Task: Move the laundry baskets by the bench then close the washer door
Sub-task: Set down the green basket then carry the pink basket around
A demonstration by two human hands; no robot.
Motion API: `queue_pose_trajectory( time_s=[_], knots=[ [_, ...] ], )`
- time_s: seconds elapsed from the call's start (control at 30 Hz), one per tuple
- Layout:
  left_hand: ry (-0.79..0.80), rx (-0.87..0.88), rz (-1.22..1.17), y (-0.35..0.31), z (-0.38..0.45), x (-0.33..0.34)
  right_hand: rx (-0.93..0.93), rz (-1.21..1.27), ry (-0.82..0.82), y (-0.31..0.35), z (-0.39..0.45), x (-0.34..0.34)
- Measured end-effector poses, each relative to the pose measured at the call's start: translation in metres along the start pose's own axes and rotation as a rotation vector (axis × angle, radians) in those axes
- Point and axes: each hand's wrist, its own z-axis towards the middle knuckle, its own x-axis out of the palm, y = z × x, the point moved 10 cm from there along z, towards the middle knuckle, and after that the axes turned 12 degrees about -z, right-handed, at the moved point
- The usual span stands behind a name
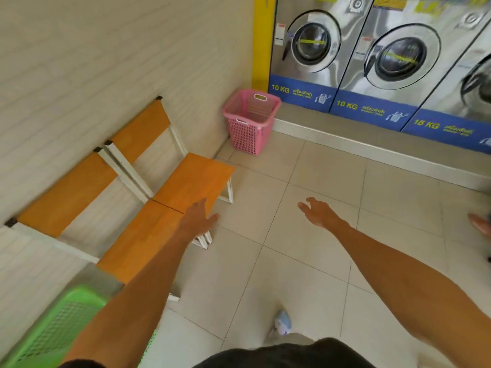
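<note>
A row of steel front-loading washers [385,54] with blue labels fills the upper right of the frame, set on a raised step above the tiled floor [305,248]. The round doors of the two leftmost machines look shut; the third, cut by the right edge, is too blurred to judge. Along the pale wall at the left stands the bench [170,208], two orange seats with orange backrests on a white frame. The pink laundry basket [251,120] sits upright and empty in the corner between the wall and the washer step, just past the far end of the bench, in the upper middle of the frame. The green laundry basket [55,330] lies at the lower left, near the bench's close end, partly hidden behind the left forearm. Both arms reach forward over bare floor. The left hand [198,219] hangs over the bench's front edge, its grip released, fingers spread, holding nothing. The right hand [317,212] is likewise released and empty. Both are well apart from the pink basket, with only clear tiles between.
</note>
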Motion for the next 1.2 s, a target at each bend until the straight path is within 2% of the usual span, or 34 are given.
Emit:
queue_pose_trajectory(
  time_s=[0.17,0.37,0.67,0.77,1.0,1.2],
  knots=[
    [-0.003,0.041,-0.046,-0.082,0.051,0.044,0.040,-0.034,0.021,-0.071,0.048,-0.038],
    [0.000,0.001,0.046,-0.119,0.108,0.065,0.038,-0.046,0.048,-0.110,0.120,-0.074],
    [-0.014,-0.081,-0.013,-0.160,0.257,0.049,0.001,0.041,0.054,-0.100,0.264,-0.159],
    [-0.011,-0.086,-0.024,-0.192,0.321,0.036,0.012,0.117,0.055,-0.098,0.313,-0.187],
    [-0.001,-0.077,-0.009,-0.277,0.450,0.010,0.002,0.078,0.084,-0.088,0.430,-0.246],
    [-0.011,-0.134,-0.058,-0.316,0.539,0.005,-0.025,0.105,0.138,-0.085,0.540,-0.306]
  ],
)
